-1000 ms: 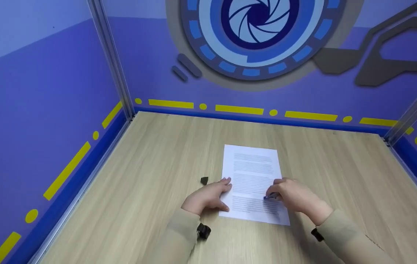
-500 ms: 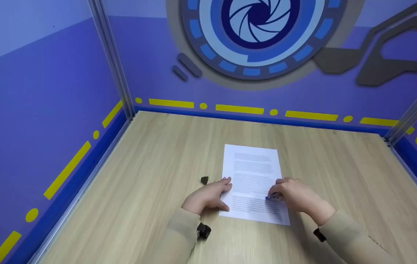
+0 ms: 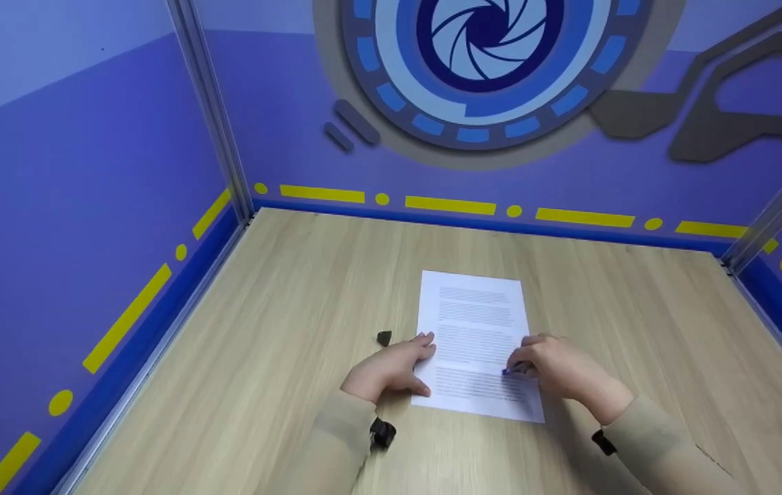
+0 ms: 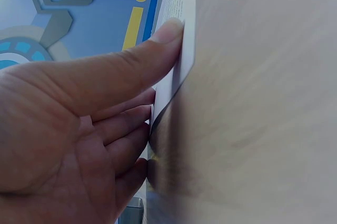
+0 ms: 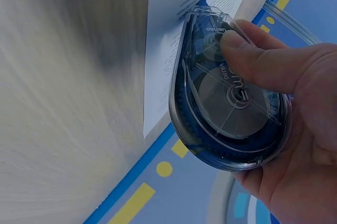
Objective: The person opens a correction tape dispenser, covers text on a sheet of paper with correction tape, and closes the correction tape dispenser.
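A white sheet of printed paper (image 3: 473,323) lies on the wooden table. My right hand (image 3: 556,364) holds a correction tape dispenser (image 5: 231,95) between thumb and fingers; its clear shell shows the reels inside. The blue tip (image 3: 506,372) is down at the page, by a text line right of the middle, below a bare band. With relaxed fingers, my left hand (image 3: 394,368) rests at the sheet's left edge. In the left wrist view its thumb (image 4: 168,32) presses on the paper, whose near corner curls slightly up.
A small dark piece (image 3: 384,337) lies on the table (image 3: 308,295) just beyond the left hand. Black straps with small blocks (image 3: 383,434) sit at the wrists. Purple-blue panels (image 3: 88,206) with yellow marks enclose the table at the back and sides.
My right hand has slid slightly to the right across the page, with the correction tape dispenser in its grip. The left hand and the sheet have stayed in place.
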`<state>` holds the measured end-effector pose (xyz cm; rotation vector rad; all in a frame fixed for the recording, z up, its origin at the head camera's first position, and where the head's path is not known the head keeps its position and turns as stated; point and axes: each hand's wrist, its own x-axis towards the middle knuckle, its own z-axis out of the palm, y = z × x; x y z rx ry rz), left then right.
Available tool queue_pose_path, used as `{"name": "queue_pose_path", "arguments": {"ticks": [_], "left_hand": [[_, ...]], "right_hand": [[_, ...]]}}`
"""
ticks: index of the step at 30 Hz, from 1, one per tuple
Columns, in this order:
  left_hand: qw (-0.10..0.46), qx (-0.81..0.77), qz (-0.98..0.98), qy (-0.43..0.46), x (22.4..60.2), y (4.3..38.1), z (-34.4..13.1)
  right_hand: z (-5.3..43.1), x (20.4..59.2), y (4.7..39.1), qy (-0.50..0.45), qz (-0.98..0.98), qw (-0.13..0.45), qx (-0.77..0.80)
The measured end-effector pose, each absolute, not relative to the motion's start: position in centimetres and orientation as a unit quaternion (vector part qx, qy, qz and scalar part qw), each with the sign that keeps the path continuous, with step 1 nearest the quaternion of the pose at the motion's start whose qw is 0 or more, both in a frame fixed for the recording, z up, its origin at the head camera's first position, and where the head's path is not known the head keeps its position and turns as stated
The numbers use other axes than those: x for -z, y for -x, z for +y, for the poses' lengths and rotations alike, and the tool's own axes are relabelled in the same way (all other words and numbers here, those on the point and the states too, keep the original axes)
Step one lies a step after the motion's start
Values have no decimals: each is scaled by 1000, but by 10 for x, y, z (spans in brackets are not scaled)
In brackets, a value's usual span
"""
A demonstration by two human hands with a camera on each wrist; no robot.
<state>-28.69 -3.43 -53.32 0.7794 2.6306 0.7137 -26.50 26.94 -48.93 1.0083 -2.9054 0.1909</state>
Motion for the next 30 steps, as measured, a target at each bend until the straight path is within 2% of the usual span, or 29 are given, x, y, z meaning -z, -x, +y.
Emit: {"name": "queue_pose_path", "arguments": {"ticks": [30], "left_hand": [[165,-254,914,-268,534,289,-34]], "right_hand": [[283,491,265,-320,-944,29,-75]]}}
